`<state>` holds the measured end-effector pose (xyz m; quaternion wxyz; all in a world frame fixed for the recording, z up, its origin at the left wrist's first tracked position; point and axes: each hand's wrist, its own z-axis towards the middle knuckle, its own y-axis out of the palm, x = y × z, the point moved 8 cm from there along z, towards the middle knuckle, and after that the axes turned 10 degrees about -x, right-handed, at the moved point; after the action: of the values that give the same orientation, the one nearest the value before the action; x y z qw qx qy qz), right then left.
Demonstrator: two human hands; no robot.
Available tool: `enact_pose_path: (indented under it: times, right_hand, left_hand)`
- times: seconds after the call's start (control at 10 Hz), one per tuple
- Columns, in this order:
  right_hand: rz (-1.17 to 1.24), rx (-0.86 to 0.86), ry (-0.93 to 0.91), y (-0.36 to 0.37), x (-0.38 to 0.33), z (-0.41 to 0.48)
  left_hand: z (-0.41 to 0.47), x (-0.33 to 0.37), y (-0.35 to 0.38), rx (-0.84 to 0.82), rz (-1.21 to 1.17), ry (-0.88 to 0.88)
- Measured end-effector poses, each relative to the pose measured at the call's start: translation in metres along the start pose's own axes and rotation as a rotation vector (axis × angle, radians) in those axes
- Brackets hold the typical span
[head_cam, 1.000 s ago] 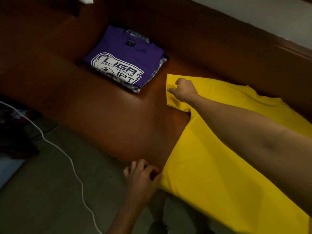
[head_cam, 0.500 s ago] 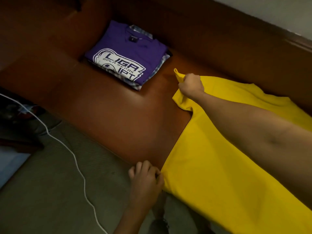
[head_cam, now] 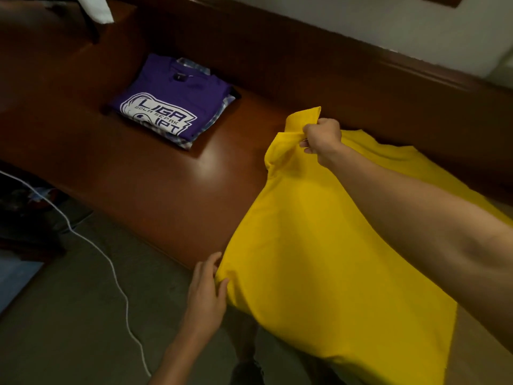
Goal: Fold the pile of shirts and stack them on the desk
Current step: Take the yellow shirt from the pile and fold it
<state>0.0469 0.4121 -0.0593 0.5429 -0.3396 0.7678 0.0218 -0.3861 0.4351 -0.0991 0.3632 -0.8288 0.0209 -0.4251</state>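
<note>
A yellow shirt [head_cam: 313, 245] lies spread over the right part of the brown wooden desk [head_cam: 166, 190], its near edge hanging past the desk front. My right hand [head_cam: 322, 140] grips the shirt's sleeve near the shoulder and holds it lifted off the desk. My left hand [head_cam: 206, 290] pinches the shirt's left side edge at the desk's front edge. A folded purple shirt [head_cam: 172, 101] with a white logo sits on top of a folded checked shirt [head_cam: 219, 118] at the back left of the desk.
A white cable [head_cam: 97, 251] runs across the grey floor to the left of the desk. The desk's raised wooden back [head_cam: 361, 68] stands against a pale wall. A white object [head_cam: 97, 9] sits at the top left. Dark clutter lies at the far left.
My right hand has closed on the yellow sleeve and lifted it up and toward the right. My left hand has taken the side edge and raised it slightly off the desk front.
</note>
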Motion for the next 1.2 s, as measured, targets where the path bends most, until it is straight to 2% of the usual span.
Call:
enact_pose_path:
  times: [0.2, 0.3, 0.4, 0.5, 0.6, 0.7, 0.8, 0.9, 1.0, 1.1, 1.2]
  right_hand:
    - [0.085, -0.017, 0.037, -0.089, 0.04, -0.013]
    - [0.103, -0.012, 0.091, -0.125, 0.068, -0.017]
    - [0.086, 0.001, 0.157, -0.152, 0.097, -0.02]
    - [0.123, -0.057, 0.26, -0.159, 0.123, -0.022]
    - [0.273, -0.077, 0.364, -0.154, 0.144, -0.022]
    - [0.329, -0.08, 0.373, -0.152, 0.143, -0.024]
    - [0.275, -0.18, 0.29, -0.155, 0.128, -0.025]
    - [0.227, -0.176, 0.229, -0.17, 0.115, -0.029]
    - [0.237, -0.09, 0.222, -0.183, 0.12, -0.035]
    - [0.293, -0.093, 0.35, -0.178, 0.147, -0.043]
    - [0.261, -0.111, 0.36, -0.172, 0.151, -0.046]
  left_hand:
    - [-0.025, 0.03, 0.02, 0.151, 0.071, -0.065]
    - [-0.039, 0.051, 0.034, 0.248, 0.101, -0.013]
    - [-0.052, 0.06, 0.056, 0.268, 0.127, 0.041]
    - [-0.059, 0.054, 0.078, 0.24, 0.147, 0.01]
    - [-0.064, 0.049, 0.09, 0.204, 0.206, -0.03]
    - [-0.067, 0.054, 0.093, 0.205, 0.308, -0.013]
    - [-0.075, 0.063, 0.079, 0.304, 0.396, -0.107]
    - [-0.085, 0.069, 0.069, 0.399, 0.404, -0.08]
    - [-0.085, 0.053, 0.088, 0.313, 0.417, -0.023]
    - [-0.083, 0.032, 0.11, 0.22, 0.416, -0.018]
    - [-0.085, 0.025, 0.117, 0.235, 0.357, -0.058]
